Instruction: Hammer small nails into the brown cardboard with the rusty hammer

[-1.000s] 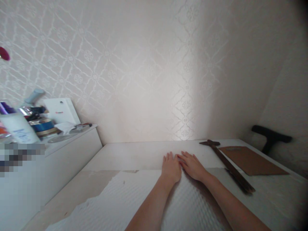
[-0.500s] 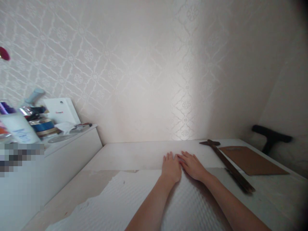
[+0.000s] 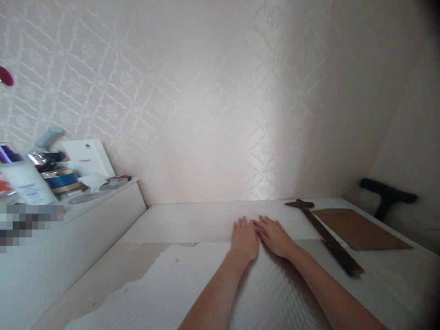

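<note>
My left hand [image 3: 244,240] rests palm down at the far edge of a white, bumpy-textured sheet [image 3: 178,275] spread on the table. Beside it, my right hand [image 3: 275,237] also lies flat, angled inward so that its fingertips come close to or touch the left index finger. Fingers of both hands are stretched out, and the fingertips reach past the sheet onto the white tabletop [image 3: 192,222]. The sheet's left edge is ragged. Whatever lies under the palms is hidden.
To the right lie a dark hammer-like tool [image 3: 330,240] and a brown clipboard [image 3: 364,229]. Beyond them stands a black T-shaped support [image 3: 388,195]. A white cabinet [image 3: 103,220] on the left bears a white tube [image 3: 29,183], a white box [image 3: 87,158] and clutter. A patterned wall rises behind.
</note>
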Demonstrator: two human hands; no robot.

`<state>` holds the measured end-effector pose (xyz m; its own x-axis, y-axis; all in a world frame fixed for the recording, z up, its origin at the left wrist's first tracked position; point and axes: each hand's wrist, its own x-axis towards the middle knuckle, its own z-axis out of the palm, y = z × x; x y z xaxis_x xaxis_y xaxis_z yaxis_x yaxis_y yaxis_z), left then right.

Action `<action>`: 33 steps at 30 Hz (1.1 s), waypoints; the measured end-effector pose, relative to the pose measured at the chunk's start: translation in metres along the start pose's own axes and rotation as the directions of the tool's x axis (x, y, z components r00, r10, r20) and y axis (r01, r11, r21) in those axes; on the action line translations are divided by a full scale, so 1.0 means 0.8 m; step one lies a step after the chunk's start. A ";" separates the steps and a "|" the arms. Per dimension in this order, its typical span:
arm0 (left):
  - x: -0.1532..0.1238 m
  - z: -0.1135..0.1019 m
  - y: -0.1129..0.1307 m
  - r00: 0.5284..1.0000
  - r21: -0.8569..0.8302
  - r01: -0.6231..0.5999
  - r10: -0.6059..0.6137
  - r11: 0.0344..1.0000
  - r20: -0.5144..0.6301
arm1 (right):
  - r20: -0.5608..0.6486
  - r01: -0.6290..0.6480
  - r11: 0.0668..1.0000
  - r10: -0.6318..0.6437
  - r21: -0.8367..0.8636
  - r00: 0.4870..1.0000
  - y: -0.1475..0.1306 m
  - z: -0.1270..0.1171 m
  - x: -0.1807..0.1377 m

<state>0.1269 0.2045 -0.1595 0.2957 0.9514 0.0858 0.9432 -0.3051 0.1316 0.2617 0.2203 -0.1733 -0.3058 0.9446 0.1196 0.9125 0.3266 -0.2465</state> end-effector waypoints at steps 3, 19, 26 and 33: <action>0.000 0.001 -0.001 1.000 -0.007 -0.005 0.005 1.000 -0.014 | 0.014 0.001 1.000 -0.001 -0.004 1.000 -0.001 -0.002 0.000; 0.001 0.004 -0.002 1.000 -0.017 -0.009 0.009 1.000 -0.017 | 0.009 -0.001 1.000 0.001 -0.004 1.000 -0.001 -0.002 0.000; 0.001 0.005 -0.003 0.999 -0.015 -0.014 0.014 1.000 -0.031 | 0.010 -0.004 1.000 0.004 0.003 1.000 -0.002 -0.002 0.000; 0.000 0.002 -0.001 1.000 -0.012 -0.011 0.010 1.000 -0.024 | 0.020 -0.001 1.000 0.001 0.004 1.000 -0.001 -0.003 0.000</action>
<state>0.1261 0.2053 -0.1614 0.3018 0.9469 0.1110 0.9380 -0.3157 0.1429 0.2616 0.2197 -0.1711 -0.3106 0.9453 0.1000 0.9115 0.3261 -0.2508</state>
